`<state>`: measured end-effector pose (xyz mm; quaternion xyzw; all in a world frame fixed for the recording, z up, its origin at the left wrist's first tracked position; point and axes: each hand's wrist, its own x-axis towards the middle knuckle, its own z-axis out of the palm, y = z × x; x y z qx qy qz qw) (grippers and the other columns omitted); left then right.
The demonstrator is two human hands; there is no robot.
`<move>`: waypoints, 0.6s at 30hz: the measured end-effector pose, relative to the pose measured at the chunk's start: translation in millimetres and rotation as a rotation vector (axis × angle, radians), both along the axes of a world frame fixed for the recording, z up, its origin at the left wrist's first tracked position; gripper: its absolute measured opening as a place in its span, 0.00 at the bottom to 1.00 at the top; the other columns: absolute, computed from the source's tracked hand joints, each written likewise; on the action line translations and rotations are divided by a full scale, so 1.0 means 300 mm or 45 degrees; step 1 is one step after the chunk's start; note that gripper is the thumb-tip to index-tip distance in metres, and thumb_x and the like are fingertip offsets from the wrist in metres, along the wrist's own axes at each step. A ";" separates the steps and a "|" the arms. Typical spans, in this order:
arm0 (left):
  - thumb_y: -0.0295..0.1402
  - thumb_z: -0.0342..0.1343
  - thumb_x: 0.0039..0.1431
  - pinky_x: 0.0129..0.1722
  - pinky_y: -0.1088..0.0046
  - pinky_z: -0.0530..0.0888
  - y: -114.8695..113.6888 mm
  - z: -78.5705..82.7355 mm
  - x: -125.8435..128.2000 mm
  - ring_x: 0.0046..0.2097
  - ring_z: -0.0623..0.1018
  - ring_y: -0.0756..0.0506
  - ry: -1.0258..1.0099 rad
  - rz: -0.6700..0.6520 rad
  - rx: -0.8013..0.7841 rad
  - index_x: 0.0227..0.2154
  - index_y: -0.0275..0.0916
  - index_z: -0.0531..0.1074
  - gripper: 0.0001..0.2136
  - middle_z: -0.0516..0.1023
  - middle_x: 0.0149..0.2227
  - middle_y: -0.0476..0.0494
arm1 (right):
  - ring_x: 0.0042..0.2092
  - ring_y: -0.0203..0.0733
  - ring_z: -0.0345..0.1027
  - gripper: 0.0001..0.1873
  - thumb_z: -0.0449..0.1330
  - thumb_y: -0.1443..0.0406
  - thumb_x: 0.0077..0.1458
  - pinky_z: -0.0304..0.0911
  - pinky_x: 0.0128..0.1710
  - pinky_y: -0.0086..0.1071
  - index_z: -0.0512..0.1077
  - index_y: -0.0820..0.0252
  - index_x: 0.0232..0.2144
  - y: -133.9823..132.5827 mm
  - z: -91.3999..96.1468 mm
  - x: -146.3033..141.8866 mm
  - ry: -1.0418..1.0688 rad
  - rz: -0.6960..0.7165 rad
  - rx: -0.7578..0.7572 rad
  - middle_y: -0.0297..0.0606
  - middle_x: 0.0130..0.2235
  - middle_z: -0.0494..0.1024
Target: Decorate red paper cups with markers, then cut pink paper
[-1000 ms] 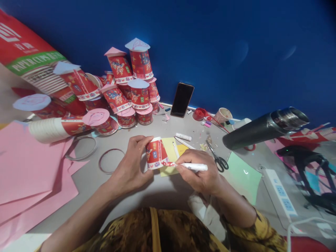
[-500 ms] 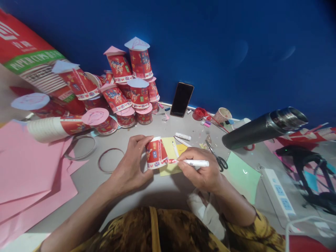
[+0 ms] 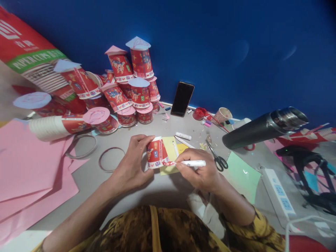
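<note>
Yellow-and-brown patterned cloth (image 3: pixel 131 227) covers the person nearest the camera. Ahead of it, the right hand (image 3: pixel 199 168) pinches one white marker (image 3: pixel 194 163), its visible lettering ending in "ylic", the rest covered; its red-and-white patterned end is at the lower right edge of one red paper cup (image 3: pixel 157 154). That cup sits in the left hand (image 3: pixel 135 161), curved around it with thumb below and fingers above; its small blue label is too small to read. Beyond lies a yellow sheet (image 3: pixel 170 141) on the desk (image 3: pixel 141 192), with one pair of scissors (image 3: pixel 221 163) to the right and two rings (image 3: pixel 112 160) to the left. Farther off are one dark flask (image 3: pixel 249 131), one phone (image 3: pixel 182 99) leaning upright, and stacked red cups (image 3: pixel 141 63), at least four wearing pale-blue paper tops. At far left, a red package (image 3: pixel 31 38) reads "PAPER CUPS".
</note>
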<state>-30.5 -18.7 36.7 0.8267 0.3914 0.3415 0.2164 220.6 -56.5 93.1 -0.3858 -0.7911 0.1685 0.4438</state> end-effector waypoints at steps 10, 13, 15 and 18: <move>0.24 0.61 0.50 0.62 0.48 0.79 0.000 0.001 0.001 0.61 0.72 0.32 0.013 -0.019 0.019 0.69 0.44 0.58 0.41 0.65 0.60 0.36 | 0.29 0.39 0.79 0.07 0.62 0.69 0.67 0.71 0.32 0.31 0.77 0.55 0.35 -0.005 0.008 -0.001 0.016 -0.006 0.013 0.35 0.30 0.86; 0.25 0.61 0.51 0.61 0.48 0.79 -0.001 0.002 0.002 0.61 0.72 0.32 0.013 -0.024 0.023 0.69 0.43 0.58 0.41 0.65 0.59 0.35 | 0.29 0.38 0.78 0.07 0.62 0.69 0.68 0.70 0.32 0.31 0.77 0.55 0.35 -0.005 0.000 -0.005 0.014 0.015 0.009 0.35 0.31 0.86; 0.24 0.61 0.51 0.61 0.49 0.80 -0.001 0.002 0.002 0.61 0.72 0.32 0.011 -0.024 0.018 0.69 0.43 0.58 0.41 0.64 0.60 0.35 | 0.28 0.38 0.77 0.08 0.62 0.68 0.68 0.69 0.31 0.31 0.77 0.55 0.34 -0.004 0.002 -0.003 -0.015 0.014 0.003 0.34 0.29 0.85; 0.24 0.60 0.51 0.61 0.49 0.80 -0.002 0.003 0.001 0.61 0.72 0.32 0.003 -0.017 -0.004 0.69 0.43 0.58 0.41 0.64 0.60 0.35 | 0.28 0.38 0.77 0.09 0.61 0.68 0.68 0.69 0.31 0.31 0.77 0.55 0.34 -0.004 0.011 0.006 -0.021 -0.012 0.007 0.34 0.29 0.84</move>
